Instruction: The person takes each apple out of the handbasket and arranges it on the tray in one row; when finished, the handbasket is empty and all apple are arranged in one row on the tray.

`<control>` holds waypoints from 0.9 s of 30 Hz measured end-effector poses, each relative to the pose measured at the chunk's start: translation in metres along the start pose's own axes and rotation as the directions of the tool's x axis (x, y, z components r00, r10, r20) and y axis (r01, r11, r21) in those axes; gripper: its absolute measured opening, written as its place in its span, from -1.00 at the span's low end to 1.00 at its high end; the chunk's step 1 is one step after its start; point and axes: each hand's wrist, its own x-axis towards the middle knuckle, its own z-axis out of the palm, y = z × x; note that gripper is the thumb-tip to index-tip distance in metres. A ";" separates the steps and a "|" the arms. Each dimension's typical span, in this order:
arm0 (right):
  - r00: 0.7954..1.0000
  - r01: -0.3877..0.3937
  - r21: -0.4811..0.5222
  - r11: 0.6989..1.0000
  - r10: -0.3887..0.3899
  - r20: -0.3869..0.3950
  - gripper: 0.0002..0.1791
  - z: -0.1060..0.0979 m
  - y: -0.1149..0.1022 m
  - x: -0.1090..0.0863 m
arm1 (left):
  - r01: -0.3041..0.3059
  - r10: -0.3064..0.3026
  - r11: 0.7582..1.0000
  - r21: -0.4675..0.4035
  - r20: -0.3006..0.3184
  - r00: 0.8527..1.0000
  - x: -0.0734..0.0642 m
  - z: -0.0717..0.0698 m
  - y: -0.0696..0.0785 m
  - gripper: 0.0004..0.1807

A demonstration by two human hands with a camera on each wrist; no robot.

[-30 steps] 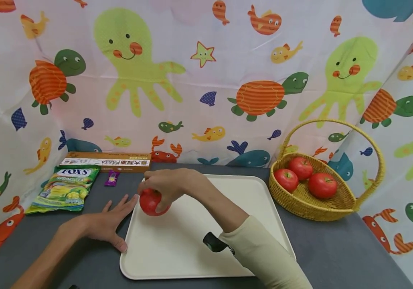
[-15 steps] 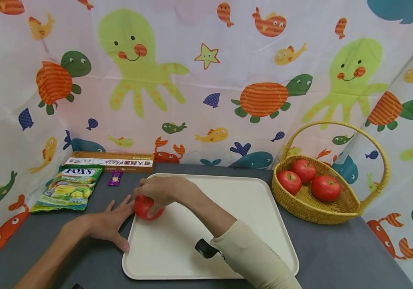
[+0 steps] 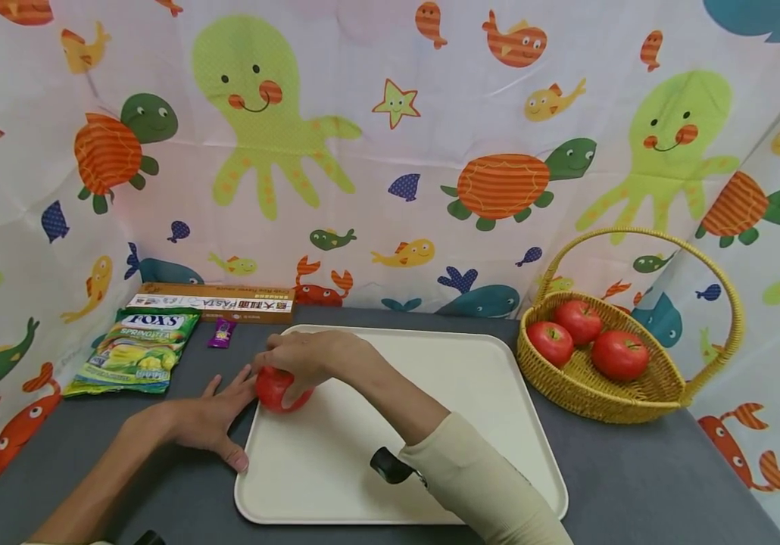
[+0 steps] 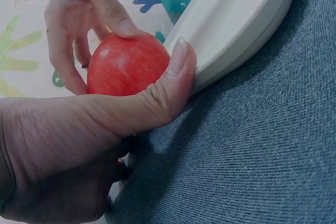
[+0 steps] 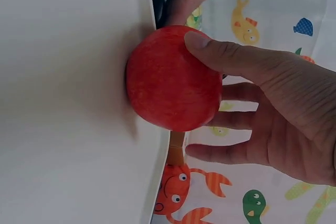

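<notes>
A red apple (image 3: 276, 390) sits at the left side of the cream tray (image 3: 390, 484). My right hand (image 3: 315, 356) holds it from above, thumb on the near side and fingers on the far side. In the right wrist view the thumb presses on the apple (image 5: 173, 87), which rests against the tray surface (image 5: 68, 108). My left hand (image 3: 206, 424) lies spread on the dark table at the tray's left edge, its thumb touching the rim. From the left wrist, the left thumb appears in front of the apple (image 4: 126, 66); whether it touches the fruit I cannot tell.
A yellow wicker basket (image 3: 594, 405) with three red apples stands right of the tray. At the back left are a green candy bag (image 3: 138, 352), a small purple wrapped sweet (image 3: 223, 333) and a long pasta box (image 3: 247, 303). A patterned cloth hangs behind.
My right hand has shifted the apple a little left, closer to the tray's left rim; over the last half second it barely moves. The left hand stays at the rim.
</notes>
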 end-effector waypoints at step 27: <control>0.994 -0.041 0.155 0.987 0.056 -0.092 -0.31 -0.002 0.031 -0.058 | -0.056 0.056 0.996 -0.070 -0.005 0.998 0.004 0.001 -0.011 0.52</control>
